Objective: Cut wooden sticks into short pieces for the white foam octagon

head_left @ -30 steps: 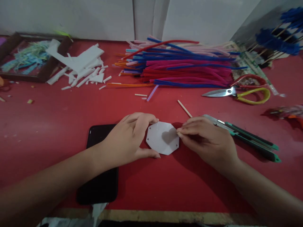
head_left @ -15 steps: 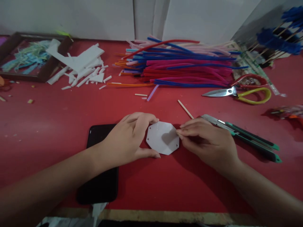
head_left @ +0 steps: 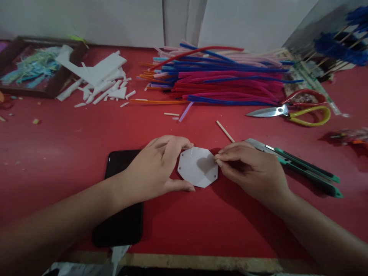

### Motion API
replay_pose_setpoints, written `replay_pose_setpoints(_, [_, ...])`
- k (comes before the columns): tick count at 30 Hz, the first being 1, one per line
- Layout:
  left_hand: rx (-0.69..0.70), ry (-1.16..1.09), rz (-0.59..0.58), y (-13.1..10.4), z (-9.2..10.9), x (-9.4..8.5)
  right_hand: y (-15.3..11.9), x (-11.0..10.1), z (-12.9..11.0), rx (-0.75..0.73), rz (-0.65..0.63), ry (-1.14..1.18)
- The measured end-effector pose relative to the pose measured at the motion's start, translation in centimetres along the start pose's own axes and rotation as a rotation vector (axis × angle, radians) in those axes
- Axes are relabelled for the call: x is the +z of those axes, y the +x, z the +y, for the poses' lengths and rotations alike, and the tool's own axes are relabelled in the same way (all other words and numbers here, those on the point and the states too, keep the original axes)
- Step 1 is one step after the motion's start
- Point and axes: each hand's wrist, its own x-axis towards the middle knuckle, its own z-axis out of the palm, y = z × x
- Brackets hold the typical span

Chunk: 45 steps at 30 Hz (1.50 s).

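Observation:
A white eight-sided piece (head_left: 197, 167) with small dark holes near its left and right edges lies on the red table (head_left: 184, 226). My left hand (head_left: 156, 166) grips it from the left, the thumb at its lower edge and a finger at its upper edge. At its right edge, my right hand (head_left: 250, 165) is closed in a pinch on something too small to make out. Under my left wrist lies a black phone (head_left: 123, 226). A thin wooden stick (head_left: 225, 131) rests just beyond my right fingers.
Green-and-black cutters (head_left: 309, 168) lie right of my right hand, with scissors (head_left: 287, 111) behind. Farther back are colourful pipe cleaners (head_left: 227, 80), white scraps (head_left: 100, 76) and a brown frame (head_left: 51, 88). Blue fluffy pieces on sticks (head_left: 330, 48) stand at the back right.
The view has shifted very slightly. My right fingertips have moved a little at the white piece's right edge; my left hand keeps its hold.

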Motion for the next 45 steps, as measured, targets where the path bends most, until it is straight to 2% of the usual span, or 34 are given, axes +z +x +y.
replay_pose_setpoints(5, [0.009, 0.013, 0.01, -0.02, -0.02, 0.09, -0.01, 0.13, -0.1, -0.033, 0.033, 0.002])
replay_pose_setpoints(12, [0.019, 0.007, 0.008, -0.08, -0.02, 0.05, -0.09, 0.07, -0.24, -0.025, 0.016, -0.016])
replay_pose_setpoints(18, [0.003, -0.001, 0.008, -0.05, 0.01, 0.08, -0.07, 0.13, -0.27, -0.097, 0.017, 0.007])
replay_pose_setpoints(45, [0.011, -0.004, 0.006, -0.06, -0.08, 0.12, -0.24, 0.06, -0.46, -0.055, 0.033, -0.056])
